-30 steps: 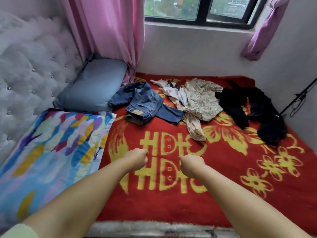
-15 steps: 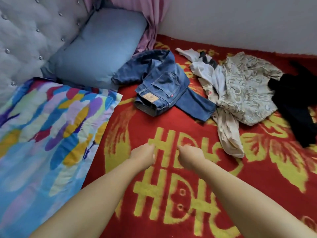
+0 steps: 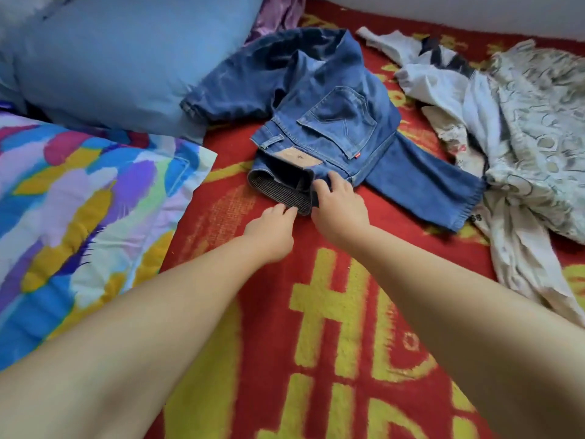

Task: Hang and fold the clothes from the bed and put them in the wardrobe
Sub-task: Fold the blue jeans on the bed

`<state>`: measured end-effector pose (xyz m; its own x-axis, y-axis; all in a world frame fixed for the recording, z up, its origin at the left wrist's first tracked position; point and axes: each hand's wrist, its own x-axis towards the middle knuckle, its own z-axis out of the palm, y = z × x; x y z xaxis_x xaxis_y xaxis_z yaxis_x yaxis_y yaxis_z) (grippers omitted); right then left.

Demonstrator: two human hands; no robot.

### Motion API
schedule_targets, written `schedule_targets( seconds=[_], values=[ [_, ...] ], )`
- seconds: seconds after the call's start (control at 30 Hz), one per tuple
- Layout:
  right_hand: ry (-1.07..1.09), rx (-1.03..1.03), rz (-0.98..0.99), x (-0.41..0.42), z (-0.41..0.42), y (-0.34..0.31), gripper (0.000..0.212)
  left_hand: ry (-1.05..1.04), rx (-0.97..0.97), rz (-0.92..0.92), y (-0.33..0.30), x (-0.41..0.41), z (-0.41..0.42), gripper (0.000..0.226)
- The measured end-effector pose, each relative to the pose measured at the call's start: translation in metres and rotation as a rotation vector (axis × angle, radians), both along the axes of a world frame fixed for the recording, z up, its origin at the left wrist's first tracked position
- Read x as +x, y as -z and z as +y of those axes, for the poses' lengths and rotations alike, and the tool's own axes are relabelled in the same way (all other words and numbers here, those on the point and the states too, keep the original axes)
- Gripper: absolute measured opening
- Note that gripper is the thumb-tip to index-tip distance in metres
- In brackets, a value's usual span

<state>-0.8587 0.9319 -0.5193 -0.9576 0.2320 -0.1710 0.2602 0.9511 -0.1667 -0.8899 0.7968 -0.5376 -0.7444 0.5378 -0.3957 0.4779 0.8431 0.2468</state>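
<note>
1. My left hand [image 3: 273, 231] pinches the waistband of the jeans [image 3: 332, 122]; my right hand [image 3: 340, 205] lies on it, fingers spread and curling over.
2. The jeans lie crumpled mid-bed, one leg touching the pillow [image 3: 120, 58].
3. I should grip both waistband corners and lift so the legs hang free.
4. Red blanket [image 3: 269, 312] beneath; pale clothes [image 3: 522, 122] just right.

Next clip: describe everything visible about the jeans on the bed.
The jeans are blue denim, crumpled on the red blanket, back side up: a rear pocket with a small red tab, a tan waistband patch, a belt loop. The waistband faces the person. One leg lies toward the pillow, another under the patterned garment. Both hands, left and right, touch the waistband.
</note>
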Motion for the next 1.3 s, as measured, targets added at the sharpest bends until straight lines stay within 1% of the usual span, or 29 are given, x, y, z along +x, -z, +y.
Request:
schedule_targets(
  seconds=[0.07, 0.13, 0.23, 0.3, 0.33, 0.43, 0.5, 0.57, 0.63, 0.7, 0.73, 0.8, 0.87, 0.93, 1.0, 1.1, 1.13, 1.2, 1.23, 1.3],
  values=[
    [0.012, -0.026, 0.075, -0.02, 0.003, 0.01, 0.048, 0.021, 0.014, 0.022, 0.012, -0.022, 0.008, 0.062],
    [0.057, -0.108, 0.139, -0.032, 0.007, 0.02, 0.047, 0.063, -0.014, 0.063, 0.026, -0.033, 0.014, 0.063],
    [0.163, -0.17, 0.234, -0.033, 0.017, 0.038, 0.026, 0.067, -0.088, 0.19, 0.052, -0.028, 0.018, 0.065],
    [0.223, -0.197, 0.25, -0.026, 0.024, 0.041, 0.024, 0.052, -0.084, 0.305, 0.054, -0.026, 0.023, 0.056],
    [0.23, -0.217, 0.238, -0.022, 0.026, 0.039, 0.023, 0.049, -0.073, 0.334, 0.05, -0.028, 0.026, 0.049],
    [0.204, -0.265, 0.17, -0.003, 0.025, 0.017, 0.024, 0.056, -0.102, 0.31, 0.029, -0.027, 0.031, 0.036],
    [0.219, -0.3, 0.113, 0.02, 0.02, -0.005, 0.027, 0.069, -0.122, 0.263, 0.015, -0.006, 0.023, 0.035],
    [0.281, -0.374, 0.074, 0.05, 0.015, -0.026, 0.031, 0.08, -0.116, 0.226, 0.003, 0.03, 0.008, 0.034],
    [0.391, -0.503, 0.057, 0.08, 0.013, -0.051, 0.035, 0.089, -0.05, 0.207, -0.013, 0.067, -0.011, 0.027],
    [0.511, -0.622, 0.049, 0.11, 0.014, -0.082, 0.039, -0.006, 0.099, 0.139, -0.038, 0.103, -0.032, 0.015],
    [0.554, -0.648, 0.03, 0.125, 0.016, -0.1, 0.038, -0.066, 0.174, 0.086, -0.054, 0.12, -0.041, 0.012],
    [0.561, -0.65, -0.021, 0.15, 0.019, -0.13, 0.026, -0.111, 0.269, 0.038, -0.085, 0.149, -0.055, 0.008],
    [0.516, -0.671, -0.026, 0.174, 0.018, -0.159, 0.019, -0.074, 0.298, 0.09, -0.118, 0.17, -0.067, 0.011],
    [0.489, -0.702, -0.01, 0.196, 0.015, -0.183, 0.015, 0.004, 0.24, 0.222, -0.152, 0.185, -0.076, 0.02],
    [0.493, -0.777, 0.022, 0.224, 0.009, -0.21, 0.015, 0.067, 0.157, 0.337, -0.191, 0.204, -0.087, 0.034],
    [0.508, -0.849, 0.06, 0.259, 0.001, -0.232, 0.019, 0.123, -0.046, 0.397, -0.235, 0.234, -0.101, 0.064],
    [0.519, -0.87, 0.059, 0.272, -0.004, -0.237, 0.021, 0.16, -0.127, 0.386, -0.246, 0.246, -0.107, 0.068],
    [0.549, -0.951, 0.044, 0.294, -0.015, -0.242, 0.028, 0.232, -0.287, 0.323, -0.265, 0.272, -0.114, 0.063],
    [0.547, -0.956, 0.044, 0.304, -0.021, -0.244, 0.031, 0.247, -0.352, 0.282, -0.273, 0.284, -0.116, 0.058],
    [0.484, -0.865, 0.074, 0.322, -0.034, -0.246, 0.035, 0.251, -0.465, 0.228, -0.283, 0.31, -0.118, 0.047]
  ],
)
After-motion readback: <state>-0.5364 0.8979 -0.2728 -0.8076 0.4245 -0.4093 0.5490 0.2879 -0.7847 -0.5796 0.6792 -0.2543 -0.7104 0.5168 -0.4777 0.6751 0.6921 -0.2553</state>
